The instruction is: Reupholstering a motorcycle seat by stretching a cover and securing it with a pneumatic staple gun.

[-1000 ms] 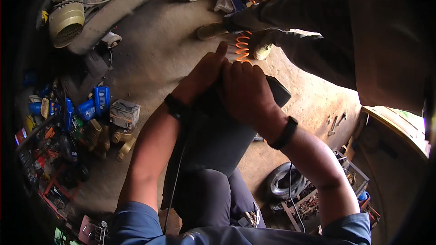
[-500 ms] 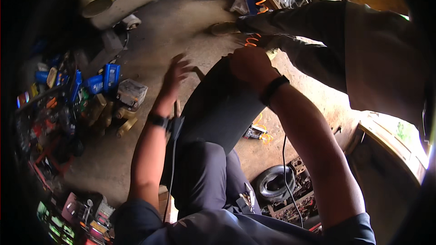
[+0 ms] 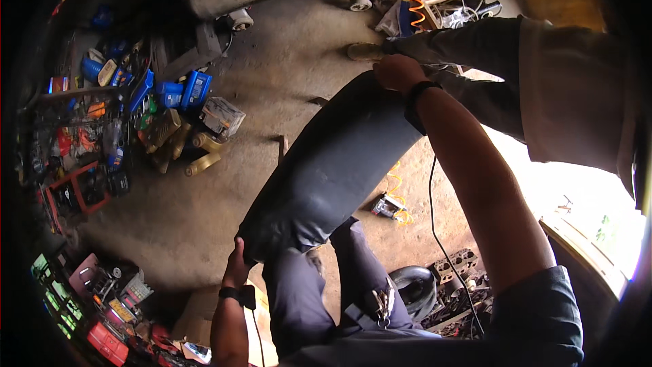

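The right hand is curled over the far edge of a long black padded piece, its fingers folded down and the arm stretched out to reach it. The left hand touches the opposite, nearer end, thumb laid up along the edge; the rest of its fingers are hidden, so how tightly it is closed cannot be told. The padded piece slants between the two hands, from the person's knees at lower left up toward the upper right, with its broad, smooth face upward and its surface creased near the lower end. That end lies over or just against the trousered legs. A dark band circles the right wrist.

Beyond the right hand stand the dark trousers of another person, with an orange coiled hose farther back. On the concrete floor, to the left and well apart from the padded piece, are blue containers, a battered box and gold-coloured jugs. Just to the right of the padded piece sits a small device with a yellow coiled cord beside it. A black rubber ring shows in part near the right knee, and a thin black cable hangs beside the right arm.
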A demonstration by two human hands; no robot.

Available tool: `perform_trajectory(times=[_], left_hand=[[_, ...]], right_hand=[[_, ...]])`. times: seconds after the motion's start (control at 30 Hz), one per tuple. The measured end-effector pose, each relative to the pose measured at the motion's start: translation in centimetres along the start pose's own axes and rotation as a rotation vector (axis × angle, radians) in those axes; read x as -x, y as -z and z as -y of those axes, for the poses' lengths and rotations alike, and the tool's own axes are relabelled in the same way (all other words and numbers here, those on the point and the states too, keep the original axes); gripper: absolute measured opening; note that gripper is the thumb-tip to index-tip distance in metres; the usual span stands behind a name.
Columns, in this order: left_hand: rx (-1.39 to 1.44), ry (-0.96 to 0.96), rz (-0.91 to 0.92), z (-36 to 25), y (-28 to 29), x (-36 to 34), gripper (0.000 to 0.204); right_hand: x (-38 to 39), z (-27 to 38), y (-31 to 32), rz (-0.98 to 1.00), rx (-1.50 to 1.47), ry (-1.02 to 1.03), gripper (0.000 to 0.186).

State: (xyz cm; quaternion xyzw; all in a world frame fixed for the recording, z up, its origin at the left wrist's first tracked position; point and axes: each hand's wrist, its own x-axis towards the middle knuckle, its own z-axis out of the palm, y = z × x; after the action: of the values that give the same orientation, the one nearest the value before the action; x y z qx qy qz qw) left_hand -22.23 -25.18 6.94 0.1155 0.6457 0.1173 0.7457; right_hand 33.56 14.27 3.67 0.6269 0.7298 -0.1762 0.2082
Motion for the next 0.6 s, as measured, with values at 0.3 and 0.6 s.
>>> perform_trajectory(times=[0.3,0.6], left_hand=[[0.416,-0.061,-0.607,4.0,-1.0,-7.3,0.089],[0.387,-0.408,-0.84,-6.0,-1.8,5.5,0.09]], right_hand=[[-2.4,-3.5,-3.3,-0.026,0.254,0.304,0.03],[13.7,-10.7,10.4,-0.339,0.276,0.236,0.023]])
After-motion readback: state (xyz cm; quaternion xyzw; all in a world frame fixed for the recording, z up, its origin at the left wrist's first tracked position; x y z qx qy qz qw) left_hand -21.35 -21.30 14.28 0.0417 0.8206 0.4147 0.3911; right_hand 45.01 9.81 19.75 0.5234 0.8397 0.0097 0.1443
